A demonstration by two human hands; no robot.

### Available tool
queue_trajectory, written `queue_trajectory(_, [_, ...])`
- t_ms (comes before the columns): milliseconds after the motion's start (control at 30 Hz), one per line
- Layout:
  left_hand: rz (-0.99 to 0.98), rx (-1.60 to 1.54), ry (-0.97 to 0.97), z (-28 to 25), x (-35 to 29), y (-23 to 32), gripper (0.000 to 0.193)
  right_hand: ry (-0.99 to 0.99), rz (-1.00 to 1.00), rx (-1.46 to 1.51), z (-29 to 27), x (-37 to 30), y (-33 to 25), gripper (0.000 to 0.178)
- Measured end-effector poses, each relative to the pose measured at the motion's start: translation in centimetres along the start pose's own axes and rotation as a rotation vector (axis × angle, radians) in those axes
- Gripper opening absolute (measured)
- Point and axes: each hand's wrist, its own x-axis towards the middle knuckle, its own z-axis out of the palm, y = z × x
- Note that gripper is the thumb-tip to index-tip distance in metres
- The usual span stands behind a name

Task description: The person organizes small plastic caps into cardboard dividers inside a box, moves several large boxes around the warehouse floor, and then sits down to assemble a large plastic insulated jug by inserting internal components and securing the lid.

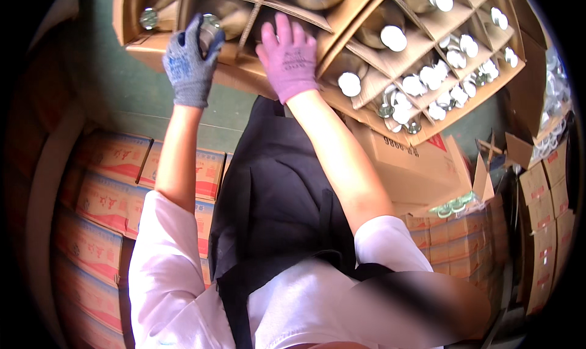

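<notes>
The wearer's white shirt [287, 306] and black apron [278, 202] lie nearest the camera, with both forearms stretched forward past them to the left carton [235, 77].

At that carton's near edge, toward its left corner, a clear glass bottle [210, 24] sits in a divided cell. The left hand [190, 62], in a grey-blue glove, reaches over the edge with thumb and forefinger parted around the glass, probably because the upper end is the easiest part to reach; I cannot tell whether they press on it. The right hand [290, 59], in a pink glove, crosses the same edge nearer the right corner, fingers extended and tips dipping into the neighbouring cell; whether they grasp anything is hidden.

Cardboard dividers [259, 4] separate the cells, likely to stop glass knocking against glass. In the right carton [470, 112], white-topped bottles [394, 38] stand in cells, with smaller ones crowded toward its near and right edges. Printed cartons [107, 205] are stacked flush at lower left, presumably for stability.
</notes>
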Motion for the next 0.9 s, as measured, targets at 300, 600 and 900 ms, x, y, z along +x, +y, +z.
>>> queue_trajectory(300, [0.175,-0.049,0.018,4.4,2.0,-0.3,0.056,-0.008,0.075,0.263,-0.8,-1.9,1.0,0.065])
queue_trajectory(600, [-0.179,-0.728,-0.267,5.8,4.1,-3.4,0.05,-0.004,0.526,-0.237,-12.4,-20.7,18.2,0.046])
queue_trajectory(900, [0.997,-0.142,-0.385,7.1,-4.4,28.5,0.028,0.119,0.53,0.02,-11.5,-22.8,18.9,0.053])
